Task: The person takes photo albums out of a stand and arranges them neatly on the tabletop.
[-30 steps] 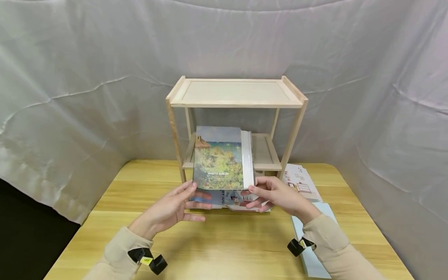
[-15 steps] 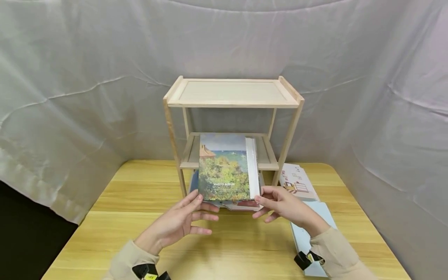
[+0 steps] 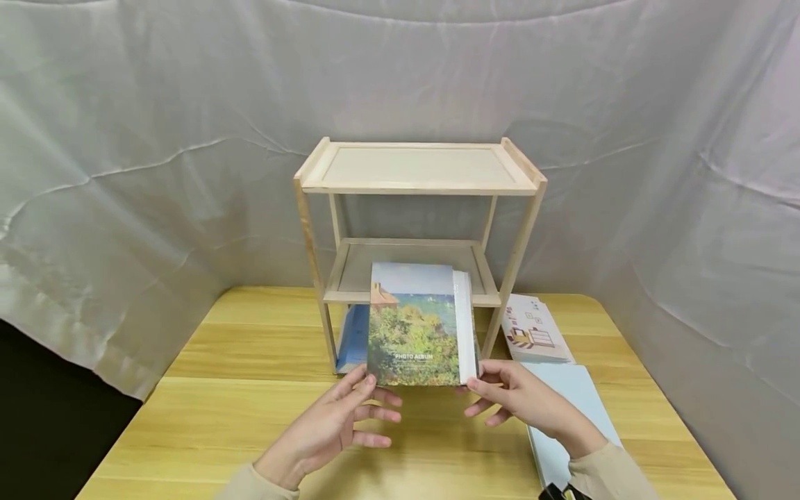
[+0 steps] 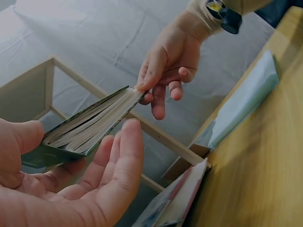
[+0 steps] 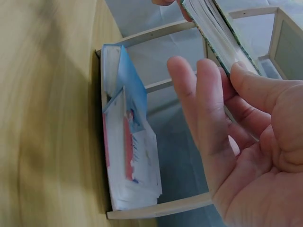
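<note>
A photo album (image 3: 412,326) with a painted landscape cover and a pale strip along its right side is held up in front of the wooden shelf (image 3: 412,302). My left hand (image 3: 344,420) pinches its lower left corner between thumb and fingers. The lower right corner is pinched by my right hand (image 3: 531,399). In both hands the other fingers stay spread and loose. Page edges of the album (image 4: 90,120) face the left wrist camera. Behind it, books lie on the bottom level, among them a blue book (image 5: 130,75), mostly hidden in the head view.
To the right on the wooden table (image 3: 250,403) lie white illustrated booklets (image 3: 537,330) and a light blue book (image 3: 575,410). The shelf has a top board (image 3: 419,167) and a middle board. Grey curtain (image 3: 187,173) hangs behind and at the sides.
Both hands have brought the album down and slightly right, away from the middle board and nearer to me. Their pinch on its lower corners stays the same.
</note>
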Demonstrator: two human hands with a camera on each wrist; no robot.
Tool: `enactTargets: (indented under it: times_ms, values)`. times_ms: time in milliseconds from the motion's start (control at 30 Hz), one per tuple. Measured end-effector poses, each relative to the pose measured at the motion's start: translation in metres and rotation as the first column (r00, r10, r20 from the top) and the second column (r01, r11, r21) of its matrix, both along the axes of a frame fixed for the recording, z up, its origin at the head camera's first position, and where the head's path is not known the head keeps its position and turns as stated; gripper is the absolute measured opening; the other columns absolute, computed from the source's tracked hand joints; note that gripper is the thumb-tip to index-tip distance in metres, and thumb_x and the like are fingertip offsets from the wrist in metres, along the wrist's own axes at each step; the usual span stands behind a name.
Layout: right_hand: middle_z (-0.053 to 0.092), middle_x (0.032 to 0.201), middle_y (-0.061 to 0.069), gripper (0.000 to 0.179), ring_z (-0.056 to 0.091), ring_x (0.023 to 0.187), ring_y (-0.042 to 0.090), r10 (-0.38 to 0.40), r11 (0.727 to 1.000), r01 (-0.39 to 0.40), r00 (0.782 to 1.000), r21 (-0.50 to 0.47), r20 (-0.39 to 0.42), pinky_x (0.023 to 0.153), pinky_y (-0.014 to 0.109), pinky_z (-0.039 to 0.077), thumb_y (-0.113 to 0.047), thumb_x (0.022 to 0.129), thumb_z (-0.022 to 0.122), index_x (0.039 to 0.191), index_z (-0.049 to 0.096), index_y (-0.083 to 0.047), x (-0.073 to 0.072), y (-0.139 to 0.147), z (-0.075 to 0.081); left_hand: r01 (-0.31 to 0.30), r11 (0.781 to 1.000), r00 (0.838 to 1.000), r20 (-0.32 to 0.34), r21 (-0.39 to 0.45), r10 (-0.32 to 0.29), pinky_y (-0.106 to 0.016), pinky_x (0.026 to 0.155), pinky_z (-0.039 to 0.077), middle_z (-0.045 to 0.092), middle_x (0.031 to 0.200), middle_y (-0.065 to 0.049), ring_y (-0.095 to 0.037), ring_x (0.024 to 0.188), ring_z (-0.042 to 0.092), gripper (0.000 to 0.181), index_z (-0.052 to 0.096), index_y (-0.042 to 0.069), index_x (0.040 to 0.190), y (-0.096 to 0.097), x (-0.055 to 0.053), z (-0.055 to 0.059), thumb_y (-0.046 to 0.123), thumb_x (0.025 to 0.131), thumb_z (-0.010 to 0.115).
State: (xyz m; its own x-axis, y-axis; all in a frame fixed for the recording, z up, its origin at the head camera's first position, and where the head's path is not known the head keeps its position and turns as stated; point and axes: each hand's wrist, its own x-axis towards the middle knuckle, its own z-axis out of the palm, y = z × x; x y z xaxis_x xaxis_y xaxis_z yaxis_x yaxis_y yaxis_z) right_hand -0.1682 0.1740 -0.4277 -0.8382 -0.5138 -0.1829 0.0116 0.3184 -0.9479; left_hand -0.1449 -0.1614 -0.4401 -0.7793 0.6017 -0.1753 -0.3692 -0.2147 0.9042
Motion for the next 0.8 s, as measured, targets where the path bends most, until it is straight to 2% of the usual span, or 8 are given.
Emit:
enactTargets:
  times_ms: [100,167,267,367,567,667,800]
  values:
    - [0.068,0.113,0.014,0.035,0.073,0.102,0.032,-0.001,1.000,0.001,1.000,0.005,-0.009,0.074,0.047,0.062,-0.038,0.104,0.053,0.103,0.057,-0.003,0.006,0.003,-0.004,-0.012,1.000,1.000,0.022,0.002,0.012,-0.049,0.094,0.057,0.062,0.133,-0.015,-0.025,0.115,0.065,0.089,-0.015,0.018,0.160,0.004,0.006,-0.004,0.043,0.104,0.051]
    - [0.068,0.116,0.013,0.035,0.073,0.102,0.031,0.001,1.000,0.000,1.000,0.003,-0.010,0.073,0.047,0.062,-0.037,0.105,0.052,0.104,0.057,-0.003,0.010,0.006,-0.006,-0.006,1.000,1.000,0.030,0.007,0.006,-0.049,0.094,0.057,0.062,0.131,-0.014,-0.026,0.116,0.065,0.089,-0.015,0.019,0.160,0.006,0.009,-0.006,0.043,0.104,0.051]
    - [0.068,0.120,0.012,0.034,0.073,0.102,0.031,0.002,1.000,-0.002,1.000,0.006,-0.015,0.072,0.047,0.062,-0.036,0.105,0.052,0.105,0.058,-0.003,0.015,0.010,-0.008,0.002,1.000,1.000,0.021,0.015,-0.002,-0.049,0.094,0.057,0.063,0.127,-0.012,-0.026,0.115,0.065,0.083,-0.008,0.020,0.161,0.009,0.012,-0.008,0.041,0.105,0.050]
    - [0.068,0.122,0.012,0.033,0.073,0.102,0.030,0.012,1.000,-0.012,1.000,0.002,-0.005,0.072,0.047,0.062,-0.035,0.106,0.051,0.107,0.058,-0.004,0.015,0.012,-0.007,0.001,1.000,1.000,0.010,0.019,-0.001,-0.050,0.093,0.057,0.064,0.125,-0.011,-0.026,0.114,0.065,0.073,0.006,0.019,0.159,0.011,0.013,-0.008,0.039,0.105,0.050]
    - [0.068,0.124,0.012,0.031,0.072,0.103,0.036,0.048,0.998,-0.046,0.998,-0.029,0.044,0.073,0.050,0.061,-0.033,0.106,0.050,0.109,0.058,-0.002,0.012,0.011,-0.005,-0.002,1.000,1.000,0.007,0.013,0.002,-0.052,0.093,0.057,0.063,0.126,-0.014,-0.029,0.114,0.065,0.048,0.033,0.014,0.145,0.010,0.014,-0.005,0.038,0.106,0.049]
    - [0.068,0.122,0.013,0.032,0.072,0.103,0.036,0.065,0.998,-0.064,0.997,-0.024,0.052,0.073,0.051,0.061,-0.032,0.107,0.050,0.112,0.059,-0.002,0.011,0.011,-0.005,-0.008,1.000,1.000,0.022,0.007,0.007,-0.050,0.092,0.058,0.063,0.126,-0.015,-0.030,0.114,0.065,0.044,0.036,0.015,0.141,0.010,0.016,-0.004,0.039,0.106,0.049]
    - [0.068,0.119,0.018,0.030,0.073,0.100,0.031,0.080,0.997,-0.080,0.995,-0.010,0.055,0.069,0.049,0.061,-0.030,0.107,0.050,0.115,0.060,-0.003,0.011,0.014,-0.005,-0.019,0.999,0.999,0.025,-0.028,0.019,-0.048,0.090,0.059,0.061,0.127,-0.016,-0.029,0.115,0.064,0.046,0.037,0.012,0.140,0.013,0.019,-0.002,0.041,0.106,0.047]
